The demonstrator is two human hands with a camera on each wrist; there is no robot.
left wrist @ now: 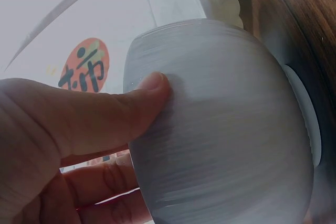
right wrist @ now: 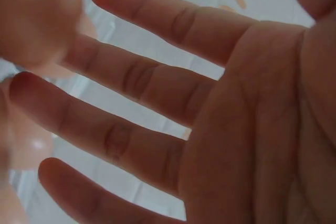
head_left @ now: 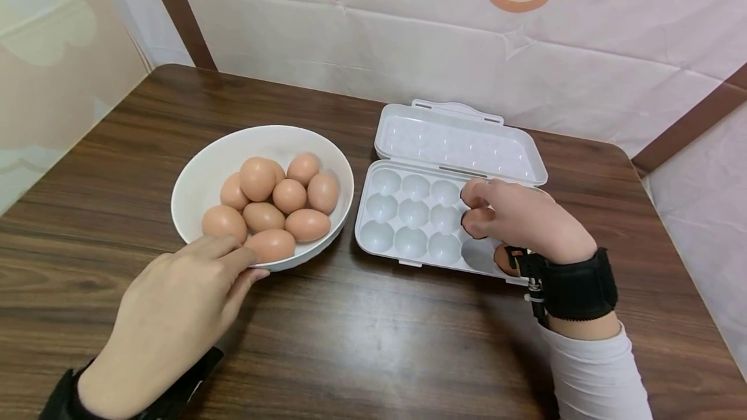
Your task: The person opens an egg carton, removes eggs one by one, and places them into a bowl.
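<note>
The white bowl (head_left: 198, 180) sits on the table (head_left: 373, 342), just left of the egg box (head_left: 408, 238). Brown eggs (head_left: 274, 203) are piled inside the bowl. The left hand (head_left: 169, 316) rests on the near edge of the bowl, with its thumb (left wrist: 142, 98) pressed flat on the bowl's outer wall. It looks like it is keeping the bowl steady.

The right hand (head_left: 519, 216) is over the right side of the egg box. Its fingers (right wrist: 152, 77) are spread and loose in the wrist view, holding nothing firmly. One egg (head_left: 505, 258) sits in a cup right under this hand. I think the step now is letting go of an egg in the box. Next, the right hand would need to go back to the bowl and pick up another egg gently.
</note>
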